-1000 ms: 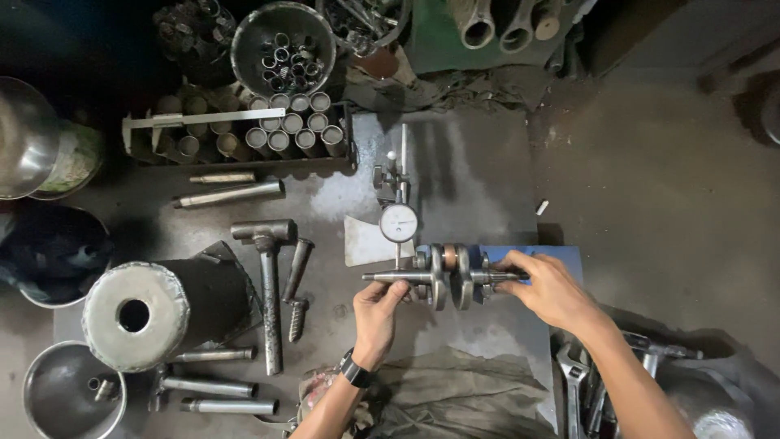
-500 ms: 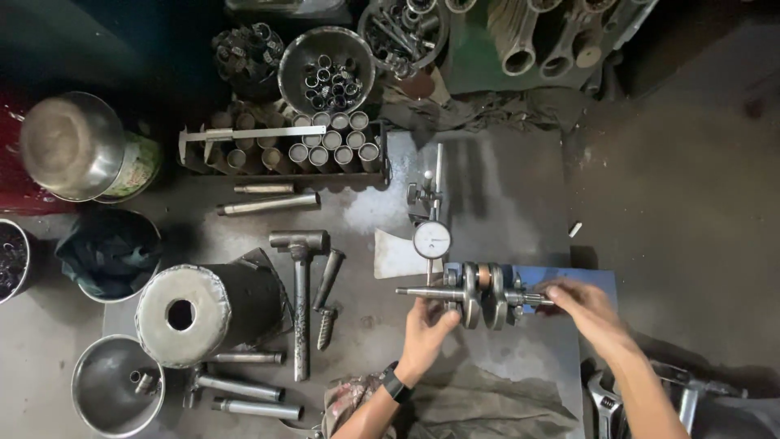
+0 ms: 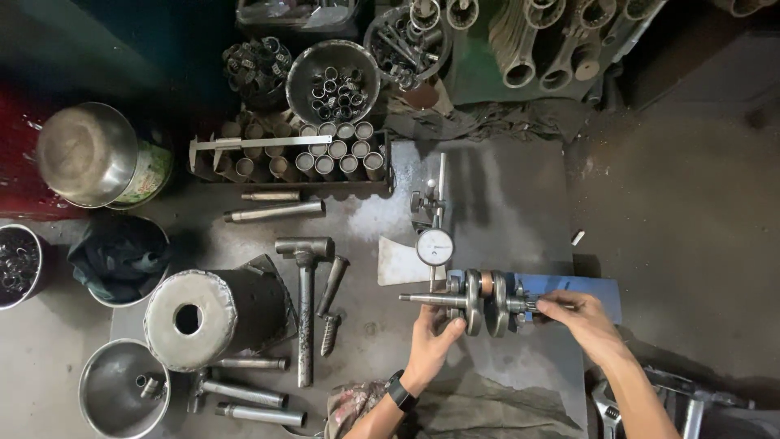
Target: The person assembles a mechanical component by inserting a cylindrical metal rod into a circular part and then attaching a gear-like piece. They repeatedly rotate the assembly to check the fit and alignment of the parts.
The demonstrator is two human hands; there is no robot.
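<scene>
Since the earlier frame our view has dropped slightly; we still grip the grey steel crankshaft (image 3: 479, 302) lying crosswise on the blue stand (image 3: 585, 289), left hand (image 3: 431, 341) closed under its web, right hand (image 3: 573, 317) pinching its end. A round white dial gauge (image 3: 435, 246) stands just behind it. A round metal bowl (image 3: 333, 80) of short tubes sits well beyond; bare floor lies right.

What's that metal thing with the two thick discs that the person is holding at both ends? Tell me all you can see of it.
The crankshaft is grey steel: two thick round discs side by side, with a copper-coloured piece showing in the gap between them, and a slim shaft sticking out each way. It lies level, left to right, over a blue stand. The left hand grips it from below by the left disc; the right hand pinches the right shaft end. A round white dial gauge stands just behind it; whether its tip touches cannot be told.
</scene>
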